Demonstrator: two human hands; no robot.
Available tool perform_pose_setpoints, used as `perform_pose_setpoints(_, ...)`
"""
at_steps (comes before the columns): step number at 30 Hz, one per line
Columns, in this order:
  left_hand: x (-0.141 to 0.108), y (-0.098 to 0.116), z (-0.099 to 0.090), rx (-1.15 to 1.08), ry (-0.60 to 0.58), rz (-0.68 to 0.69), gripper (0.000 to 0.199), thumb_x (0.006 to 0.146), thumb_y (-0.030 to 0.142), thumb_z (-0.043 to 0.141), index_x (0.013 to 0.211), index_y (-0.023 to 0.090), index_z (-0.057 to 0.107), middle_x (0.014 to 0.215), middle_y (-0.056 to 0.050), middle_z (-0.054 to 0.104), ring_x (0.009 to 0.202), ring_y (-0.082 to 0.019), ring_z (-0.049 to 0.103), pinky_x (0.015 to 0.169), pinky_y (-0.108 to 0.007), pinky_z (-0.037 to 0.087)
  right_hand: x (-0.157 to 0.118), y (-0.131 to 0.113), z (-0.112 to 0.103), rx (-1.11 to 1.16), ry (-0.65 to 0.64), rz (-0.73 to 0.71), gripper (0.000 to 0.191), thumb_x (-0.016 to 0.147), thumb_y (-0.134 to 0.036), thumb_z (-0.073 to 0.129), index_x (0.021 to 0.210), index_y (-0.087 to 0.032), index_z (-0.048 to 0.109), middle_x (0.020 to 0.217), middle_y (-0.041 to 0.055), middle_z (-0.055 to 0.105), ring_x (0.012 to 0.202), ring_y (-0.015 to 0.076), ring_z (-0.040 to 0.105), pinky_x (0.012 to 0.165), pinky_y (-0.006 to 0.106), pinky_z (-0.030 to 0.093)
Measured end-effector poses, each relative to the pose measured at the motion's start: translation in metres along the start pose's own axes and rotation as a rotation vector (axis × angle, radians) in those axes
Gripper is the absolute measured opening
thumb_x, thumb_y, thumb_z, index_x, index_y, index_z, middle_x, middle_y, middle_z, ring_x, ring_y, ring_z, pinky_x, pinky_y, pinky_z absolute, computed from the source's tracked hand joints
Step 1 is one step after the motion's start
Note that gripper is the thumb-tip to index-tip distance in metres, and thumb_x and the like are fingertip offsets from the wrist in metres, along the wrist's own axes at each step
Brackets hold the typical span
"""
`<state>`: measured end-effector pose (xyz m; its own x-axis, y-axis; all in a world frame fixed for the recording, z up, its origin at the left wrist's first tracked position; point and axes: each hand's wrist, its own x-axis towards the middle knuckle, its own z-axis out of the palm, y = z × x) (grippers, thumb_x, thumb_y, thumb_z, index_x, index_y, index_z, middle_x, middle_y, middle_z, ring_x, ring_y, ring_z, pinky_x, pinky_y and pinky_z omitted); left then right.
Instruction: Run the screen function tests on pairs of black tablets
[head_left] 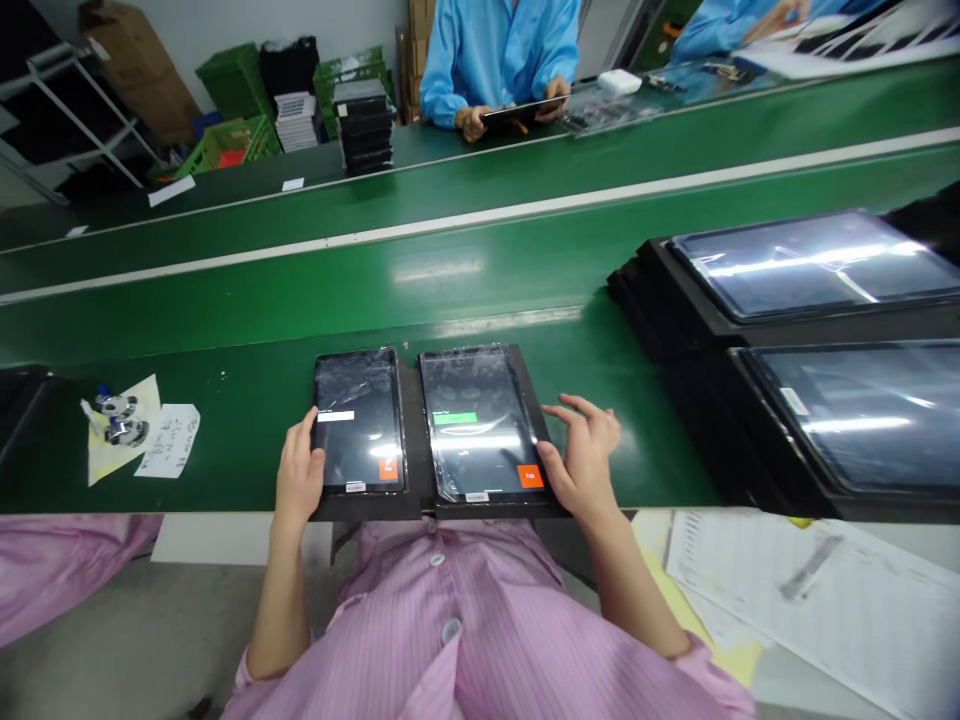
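Two tablets lie side by side in black trays at the table's near edge, their screens lit and their fronts under clear film. The left tablet [360, 440] shows a white bar and an orange-red box. On the right tablet [480, 440] are a green bar and a red box reading "Fail". My left hand [298, 475] rests against the left tablet's left edge, fingers extended, not wrapped round it. With fingers spread, my right hand [586, 460] is beside the right tablet, its thumb at that tablet's right edge; it holds nothing.
More film-covered tablets [825, 265] sit in stacked black trays [690, 400] on the right. Paper notes [169, 445] and small metal parts [124, 420] lie left. Across the green table [315, 265], a blue-sleeved person [499, 60] holds a tablet. Printed sheets [825, 590] are at lower right.
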<state>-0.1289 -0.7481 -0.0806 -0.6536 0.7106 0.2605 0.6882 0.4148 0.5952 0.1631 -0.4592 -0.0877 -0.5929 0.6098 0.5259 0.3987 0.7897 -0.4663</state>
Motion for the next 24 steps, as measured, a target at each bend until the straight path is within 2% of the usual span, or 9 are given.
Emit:
perform_pose_setpoints(3,0.003,0.0,-0.01,0.088,-0.068,-0.068,0.06,0.102,0.058,0.027,0.148,0.026,0.047,0.139,-0.014,0.053,0.129,-0.031,0.053,0.105,-0.049,0.045,-0.001,0.002,-0.004,0.013,0.028,0.014,0.049,0.101,-0.057,0.033,0.133,-0.022,0.047,0.131,0.0173,0.046,0.123,0.0388,0.045,0.111,0.066,0.02)
perform_pose_setpoints(6,0.013,-0.006,-0.029,0.071,-0.08,-0.119,0.059,0.102,0.054,0.031,0.155,0.027,0.035,0.137,-0.013,0.057,0.115,-0.029,0.063,0.097,-0.047,0.051,0.004,0.007,-0.011,0.036,0.068,0.01,0.053,0.101,-0.058,0.033,0.137,-0.021,0.045,0.131,0.0182,0.048,0.123,0.0404,0.046,0.11,0.065,0.023)
perform_pose_setpoints(8,0.03,-0.008,-0.042,0.068,-0.023,-0.082,0.064,0.102,0.053,0.032,0.159,0.024,0.024,0.139,-0.015,0.056,0.114,-0.029,0.064,0.099,-0.049,0.051,0.014,0.016,-0.014,0.07,0.084,0.0,0.055,0.102,-0.058,0.031,0.139,-0.02,0.046,0.129,0.0183,0.05,0.123,0.0404,0.046,0.107,0.062,0.029)
perform_pose_setpoints(10,0.054,-0.003,-0.048,0.141,-0.02,0.005,0.061,0.101,0.053,0.035,0.155,0.023,0.033,0.144,-0.016,0.051,0.125,-0.031,0.058,0.103,-0.051,0.048,0.03,0.026,-0.012,0.124,0.048,-0.011,0.054,0.103,-0.056,0.027,0.138,-0.02,0.048,0.126,0.017,0.053,0.122,0.038,0.048,0.104,0.057,0.034)
perform_pose_setpoints(14,0.114,0.023,-0.026,0.252,-0.25,0.286,0.053,0.099,0.05,0.046,0.143,0.022,0.047,0.156,-0.016,0.038,0.143,-0.034,0.041,0.116,-0.058,0.034,0.076,0.035,0.013,0.143,-0.174,-0.022,0.057,0.106,-0.053,0.02,0.135,-0.024,0.059,0.124,0.0144,0.054,0.117,0.0328,0.05,0.103,0.053,0.039)
perform_pose_setpoints(17,0.144,0.04,0.006,0.303,-0.385,0.465,0.05,0.097,0.049,0.051,0.135,0.017,0.048,0.16,-0.022,0.031,0.144,-0.038,0.039,0.117,-0.073,0.014,0.103,0.024,0.034,-0.058,-0.314,-0.017,0.052,0.106,-0.05,0.027,0.137,-0.029,0.063,0.135,0.0156,0.048,0.125,0.0363,0.042,0.105,0.063,0.033)
perform_pose_setpoints(20,0.152,0.045,0.025,0.33,-0.445,0.575,0.041,0.097,0.051,0.05,0.117,0.015,0.053,0.151,-0.026,0.042,0.138,-0.037,0.048,0.117,-0.072,0.018,0.11,0.011,0.038,-0.242,-0.373,-0.045,0.04,0.106,-0.046,0.04,0.131,-0.033,0.069,0.145,0.0148,0.043,0.133,0.0404,0.033,0.108,0.074,0.019)
perform_pose_setpoints(22,0.15,0.044,0.026,0.334,-0.461,0.631,0.036,0.097,0.051,0.049,0.108,0.017,0.054,0.135,-0.022,0.057,0.134,-0.033,0.052,0.118,-0.065,0.026,0.109,0.008,0.032,-0.252,-0.402,-0.105,0.038,0.106,-0.044,0.042,0.118,-0.032,0.076,0.146,0.0133,0.043,0.133,0.0397,0.033,0.109,0.074,0.016)
perform_pose_setpoints(24,0.148,0.044,0.023,0.352,-0.455,0.674,0.032,0.098,0.049,0.049,0.105,0.019,0.054,0.12,-0.017,0.064,0.129,-0.03,0.057,0.12,-0.062,0.026,0.109,0.009,0.025,-0.21,-0.419,-0.151,0.041,0.107,-0.044,0.041,0.107,-0.031,0.079,0.145,0.012,0.045,0.133,0.0376,0.035,0.111,0.072,0.017)
